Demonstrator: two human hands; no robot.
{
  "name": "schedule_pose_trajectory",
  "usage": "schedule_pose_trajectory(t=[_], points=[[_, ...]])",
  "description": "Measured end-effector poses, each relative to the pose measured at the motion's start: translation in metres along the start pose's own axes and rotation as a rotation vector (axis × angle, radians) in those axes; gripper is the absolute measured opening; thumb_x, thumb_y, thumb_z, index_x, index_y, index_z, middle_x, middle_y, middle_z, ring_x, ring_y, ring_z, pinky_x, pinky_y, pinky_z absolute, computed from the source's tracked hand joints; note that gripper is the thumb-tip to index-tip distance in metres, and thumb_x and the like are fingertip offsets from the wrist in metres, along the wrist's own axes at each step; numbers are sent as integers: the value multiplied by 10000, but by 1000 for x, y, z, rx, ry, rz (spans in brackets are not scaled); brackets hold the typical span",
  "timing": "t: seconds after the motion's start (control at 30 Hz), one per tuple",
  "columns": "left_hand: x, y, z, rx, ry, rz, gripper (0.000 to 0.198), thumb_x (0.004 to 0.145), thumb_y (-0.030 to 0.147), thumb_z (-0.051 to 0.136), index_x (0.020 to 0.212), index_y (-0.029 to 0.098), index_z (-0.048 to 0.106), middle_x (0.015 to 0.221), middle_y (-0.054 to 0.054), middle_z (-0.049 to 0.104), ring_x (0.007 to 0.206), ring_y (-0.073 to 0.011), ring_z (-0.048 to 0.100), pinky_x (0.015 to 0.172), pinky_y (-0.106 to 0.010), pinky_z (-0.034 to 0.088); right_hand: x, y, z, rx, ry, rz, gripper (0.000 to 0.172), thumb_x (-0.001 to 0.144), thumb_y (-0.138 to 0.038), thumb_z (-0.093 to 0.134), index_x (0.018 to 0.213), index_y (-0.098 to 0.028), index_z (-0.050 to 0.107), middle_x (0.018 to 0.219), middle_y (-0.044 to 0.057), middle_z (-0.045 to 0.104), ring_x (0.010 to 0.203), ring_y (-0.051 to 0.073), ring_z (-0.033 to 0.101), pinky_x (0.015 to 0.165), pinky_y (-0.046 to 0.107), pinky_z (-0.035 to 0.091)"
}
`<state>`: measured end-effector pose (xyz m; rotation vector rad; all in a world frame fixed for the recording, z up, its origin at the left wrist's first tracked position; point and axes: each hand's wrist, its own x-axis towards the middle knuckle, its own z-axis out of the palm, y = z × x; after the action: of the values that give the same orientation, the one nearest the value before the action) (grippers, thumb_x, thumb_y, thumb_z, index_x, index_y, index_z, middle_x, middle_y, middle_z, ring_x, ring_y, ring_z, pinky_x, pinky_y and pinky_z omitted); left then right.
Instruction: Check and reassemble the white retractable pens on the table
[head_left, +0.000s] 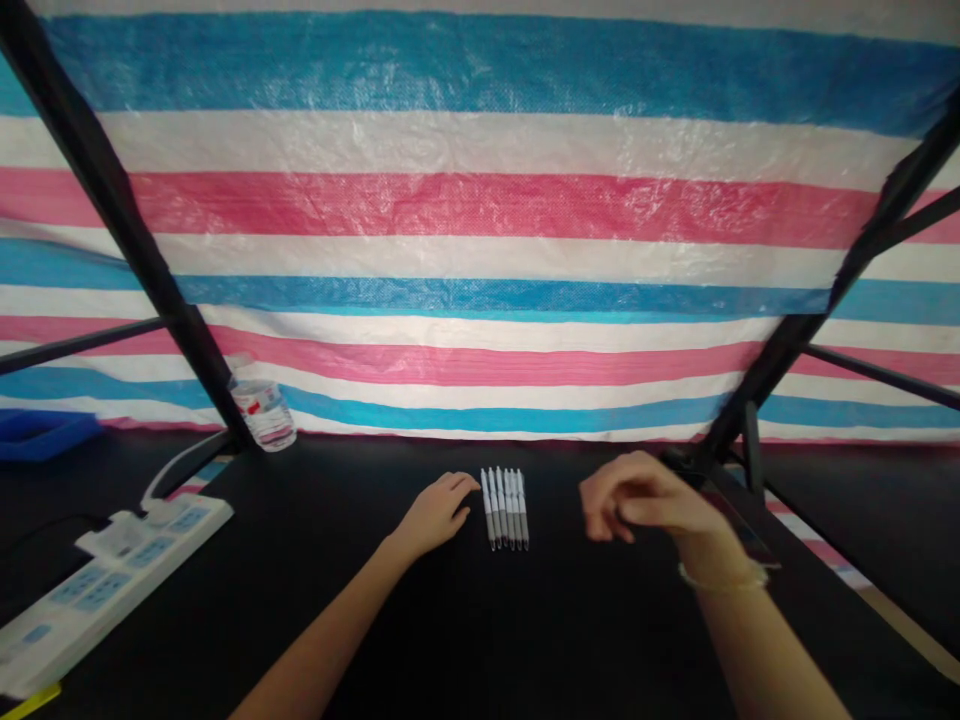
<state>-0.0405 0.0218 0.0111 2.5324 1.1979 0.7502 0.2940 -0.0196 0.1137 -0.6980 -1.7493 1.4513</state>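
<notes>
Several slim pens (505,508), white on their upper halves and grey below, lie side by side in a neat row on the black table (480,630). Just left of the row rests my left hand (439,512), its fingers stretched towards the nearest pen and its thumb apart. The fingertips are very close to that pen; whether they touch it I cannot tell. Over to the right of the pens, my right hand (637,498) is raised above the table, slightly blurred, with loosely bent fingers and no object visible in it. A pale bracelet (724,578) circles that wrist.
A white power strip (127,570) with plugs lies at the left. Behind it a water bottle (264,405) leans by a black frame post (142,235). A dark flat device (739,525) lies behind my right wrist. A blue tray (49,435) sits far left.
</notes>
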Motion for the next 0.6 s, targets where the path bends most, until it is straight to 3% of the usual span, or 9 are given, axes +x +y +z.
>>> schedule_pose_trajectory(t=[0.1,0.27,0.43,0.6], points=[[10,-7,2,-12,-8,-4,529,844,40,565,1334,240,597,1379,-84,640,1252,-260,567,1107,-433,447,37,48,23,-152,184,72,274,871,-394,681,980,-154,756,777,69,746,570,154,599,464,239,425],[20,-12,16,-41,-6,-17,541,913,20,456,1404,225,555,1348,-86,674,1239,-240,572,1080,-415,475,55,118,43,-391,556,100,223,806,-309,608,898,-156,742,706,52,698,635,203,603,624,324,464],[18,-10,30,-55,12,-21,422,901,54,538,1272,229,632,1270,-92,710,1202,-276,588,1022,-467,501,40,137,36,-533,697,83,253,822,-321,574,959,-180,732,708,35,659,633,214,581,656,340,435],[15,-11,27,-73,27,28,391,869,-23,488,1107,229,670,1204,-81,707,1170,-254,584,1021,-436,485,39,141,31,-560,739,82,269,865,-325,527,987,-178,717,726,41,665,653,219,602,672,335,446]])
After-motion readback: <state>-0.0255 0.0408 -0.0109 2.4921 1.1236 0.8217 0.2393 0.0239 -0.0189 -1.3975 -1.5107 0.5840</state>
